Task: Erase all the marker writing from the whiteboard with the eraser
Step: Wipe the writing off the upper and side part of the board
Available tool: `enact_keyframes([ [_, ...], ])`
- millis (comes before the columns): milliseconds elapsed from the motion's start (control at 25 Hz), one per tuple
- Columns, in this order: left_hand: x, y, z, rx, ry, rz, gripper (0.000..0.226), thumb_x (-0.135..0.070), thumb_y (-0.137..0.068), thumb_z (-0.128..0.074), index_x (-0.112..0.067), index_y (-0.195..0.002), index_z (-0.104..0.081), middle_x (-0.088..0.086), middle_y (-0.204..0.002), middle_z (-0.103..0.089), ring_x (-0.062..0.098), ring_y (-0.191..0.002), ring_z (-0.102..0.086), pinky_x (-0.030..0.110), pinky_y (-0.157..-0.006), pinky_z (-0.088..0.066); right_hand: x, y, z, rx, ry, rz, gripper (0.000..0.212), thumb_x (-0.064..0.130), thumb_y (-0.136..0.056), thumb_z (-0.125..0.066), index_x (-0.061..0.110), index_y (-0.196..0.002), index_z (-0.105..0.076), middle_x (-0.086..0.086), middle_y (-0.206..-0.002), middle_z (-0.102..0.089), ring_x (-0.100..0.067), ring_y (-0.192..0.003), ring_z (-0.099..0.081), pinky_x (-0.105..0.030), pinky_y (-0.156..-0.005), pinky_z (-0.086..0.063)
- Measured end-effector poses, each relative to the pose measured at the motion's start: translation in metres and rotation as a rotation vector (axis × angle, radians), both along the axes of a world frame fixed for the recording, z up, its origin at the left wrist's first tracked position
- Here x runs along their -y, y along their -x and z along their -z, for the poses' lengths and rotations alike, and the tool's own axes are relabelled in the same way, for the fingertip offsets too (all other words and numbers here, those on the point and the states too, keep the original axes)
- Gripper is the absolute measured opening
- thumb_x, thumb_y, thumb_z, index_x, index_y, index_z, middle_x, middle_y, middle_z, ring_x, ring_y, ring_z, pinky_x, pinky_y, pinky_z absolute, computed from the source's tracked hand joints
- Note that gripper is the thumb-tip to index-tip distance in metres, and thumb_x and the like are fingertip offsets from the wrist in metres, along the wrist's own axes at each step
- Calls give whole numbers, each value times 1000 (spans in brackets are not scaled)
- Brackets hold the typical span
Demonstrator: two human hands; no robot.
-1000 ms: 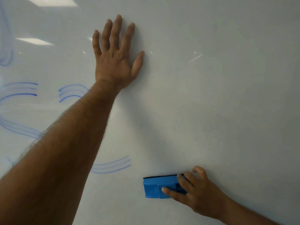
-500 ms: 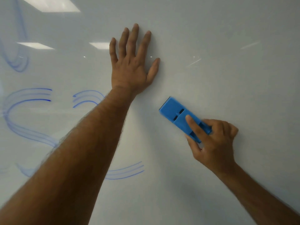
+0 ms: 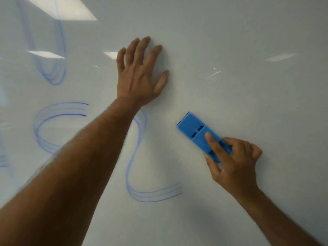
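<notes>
We grip the light, rigid eraser (image 3: 198, 134) by its back in our right hand (image 3: 232, 162); our left hand (image 3: 138, 77) lies flat on the slick whiteboard (image 3: 248, 50).

Setting: office or classroom interior. Evidence: large glossy whiteboard (image 3: 230, 41) bearing blue marker writing (image 3: 60, 114); rectangular ceiling light panels (image 3: 62, 8) reflected in its surface.

**My bare arms**

Both my arms are bare, with no sleeves in view. My left hand (image 3: 140, 77) and my right hand (image 3: 234, 162) carry no gloves, rings or watch. Fine hair covers my left forearm (image 3: 74, 174).
</notes>
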State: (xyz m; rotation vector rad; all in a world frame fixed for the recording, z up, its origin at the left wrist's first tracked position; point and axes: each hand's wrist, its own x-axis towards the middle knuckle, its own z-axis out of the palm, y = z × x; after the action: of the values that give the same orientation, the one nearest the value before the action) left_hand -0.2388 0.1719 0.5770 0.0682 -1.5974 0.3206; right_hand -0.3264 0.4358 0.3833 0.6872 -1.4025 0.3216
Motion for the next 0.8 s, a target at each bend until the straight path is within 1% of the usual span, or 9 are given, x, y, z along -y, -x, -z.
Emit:
enact_keyframes([
  [80, 26, -13, -1, -2, -36, -27, 64, -60, -95, -45, -24, -149, -46, 8, -159, -37, 32, -149, -29, 51, -120, -18, 21, -8, -7, 70, 141, -35, 61, 39, -88, -70, 34, -145, -49, -12, -104, -59, -33, -87, -57, -48, -82, -36],
  [120, 38, -19, -2, 2, -37, -38, 65, -60, -95, -45, -24, -150, -45, 9, -160, -36, 32, -150, -28, 52, -120, -18, 34, -14, -4, 65, 108, -62, 62, 39, -87, -70, 34, -145, -49, -12, -104, -60, -34, -86, -57, -48, -82, -36],
  [240, 64, -33, -5, 11, -31, -59, 67, -62, -96, -43, -25, -152, -41, 9, -162, -32, 32, -151, -25, 53, -121, -16, 65, -28, 20, -116, -296, -55, 65, 28, -82, -71, 38, -144, -52, -9, -106, -62, -32, -81, -62, -49, -86, -37],
  [320, 78, -38, -4, 28, -15, -59, 68, -63, -97, -40, -27, -155, -37, 10, -164, -28, 32, -153, -22, 54, -122, -14, 66, -30, 19, -192, -439, -18, 65, 26, -82, -70, 38, -143, -53, -6, -109, -59, -28, -81, -63, -49, -87, -38],
  [400, 90, -41, -2, 42, 10, -61, 70, -65, -98, -37, -29, -158, -31, 11, -167, -21, 33, -154, -17, 56, -123, -11, 66, -30, 4, -167, -351, -11, 61, 29, -85, -70, 39, -143, -53, -6, -109, -61, -29, -81, -63, -50, -86, -38],
  [560, 96, -40, -2, 59, 10, -51, 74, -68, -98, -30, -29, -161, -22, 13, -168, -13, 33, -156, -10, 58, -124, -6, 76, -33, -24, -3, 31, 4, 60, 38, -88, -70, 36, -145, -49, -9, -108, -60, -33, -88, -59, -50, -85, -36],
  [600, 97, -40, -2, 64, 8, -45, 75, -68, -98, -30, -29, -161, -22, 14, -168, -13, 32, -156, -10, 58, -124, -5, 83, -36, -21, -1, 25, -18, 61, 38, -87, -70, 36, -144, -49, -9, -109, -58, -33, -88, -59, -49, -85, -37],
  [720, 96, -40, -2, 72, 11, -41, 75, -67, -98, -31, -29, -162, -20, 14, -168, -12, 32, -156, -9, 59, -123, -5, 93, -41, 8, -159, -359, -18, 63, 28, -84, -69, 39, -143, -51, -7, -110, -59, -30, -83, -63, -49, -86, -37],
  [800, 96, -40, -2, 70, 11, -45, 75, -67, -98, -30, -28, -162, -20, 14, -168, -12, 32, -156, -9, 60, -123, -6, 86, -43, 10, -217, -490, 25, 65, 26, -83, -70, 39, -143, -52, -6, -111, -59, -27, -83, -63, -49, -87, -38],
])
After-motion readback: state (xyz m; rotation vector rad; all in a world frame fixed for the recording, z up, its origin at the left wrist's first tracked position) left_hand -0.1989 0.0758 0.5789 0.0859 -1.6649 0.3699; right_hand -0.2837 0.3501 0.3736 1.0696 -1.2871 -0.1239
